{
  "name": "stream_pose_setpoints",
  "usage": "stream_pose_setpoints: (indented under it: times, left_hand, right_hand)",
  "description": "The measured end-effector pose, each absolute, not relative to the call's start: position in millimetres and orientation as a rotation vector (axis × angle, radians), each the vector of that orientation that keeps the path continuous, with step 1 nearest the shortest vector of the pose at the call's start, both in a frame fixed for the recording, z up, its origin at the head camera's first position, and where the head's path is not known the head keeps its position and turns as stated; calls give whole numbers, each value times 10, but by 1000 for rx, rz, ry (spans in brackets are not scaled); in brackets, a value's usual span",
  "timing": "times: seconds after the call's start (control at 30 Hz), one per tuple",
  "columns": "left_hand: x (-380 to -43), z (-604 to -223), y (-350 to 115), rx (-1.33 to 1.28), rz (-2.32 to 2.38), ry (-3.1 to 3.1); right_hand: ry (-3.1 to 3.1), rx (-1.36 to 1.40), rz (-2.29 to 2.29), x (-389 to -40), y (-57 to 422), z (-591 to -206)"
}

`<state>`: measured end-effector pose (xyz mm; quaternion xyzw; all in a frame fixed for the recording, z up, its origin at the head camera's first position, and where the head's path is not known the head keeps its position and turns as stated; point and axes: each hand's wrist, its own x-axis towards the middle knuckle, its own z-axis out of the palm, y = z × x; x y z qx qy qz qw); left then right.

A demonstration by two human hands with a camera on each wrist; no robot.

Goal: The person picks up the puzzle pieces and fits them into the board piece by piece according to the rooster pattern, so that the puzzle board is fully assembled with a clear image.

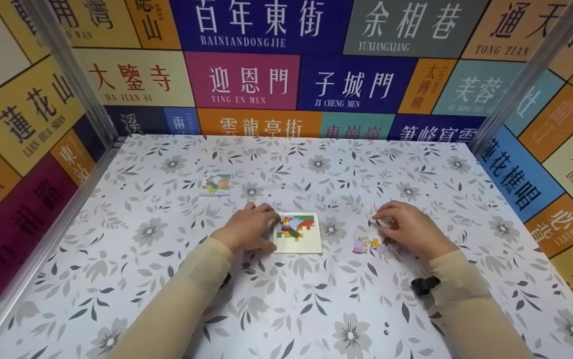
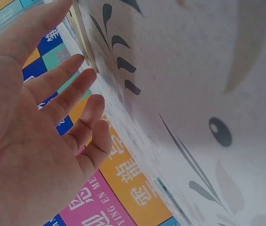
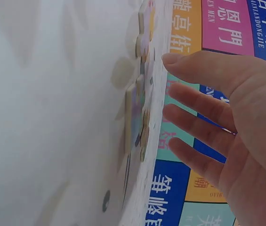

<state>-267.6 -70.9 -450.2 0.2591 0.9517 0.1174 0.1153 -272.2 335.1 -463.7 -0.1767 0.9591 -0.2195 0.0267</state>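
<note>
A small jigsaw puzzle board lies on the table, its upper part filled with a colourful rooster picture and its lower part bare and pale. My left hand rests along the board's left side, thumb near the lower corner and fingers near the upper one. The left wrist view shows those fingers loosely bent beside the board's edge. Over on the right, my right hand hovers by a few loose puzzle pieces, partly hiding them. In the right wrist view its thumb and fingers are spread apart near the pieces.
A picture card or puzzle section with similar colours lies farther back on the left. White floral cloth covers the table. Panels with large printed characters stand along the back and both sides. Dark straps show at the wrists.
</note>
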Motion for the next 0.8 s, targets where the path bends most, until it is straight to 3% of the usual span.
stream_pose_setpoints:
  times: [0.8]
  left_hand:
    - [-2708, -4537, -708, 751, 306, 2784]
  right_hand:
    - [3022, -405, -501, -2704, 3670, -4544]
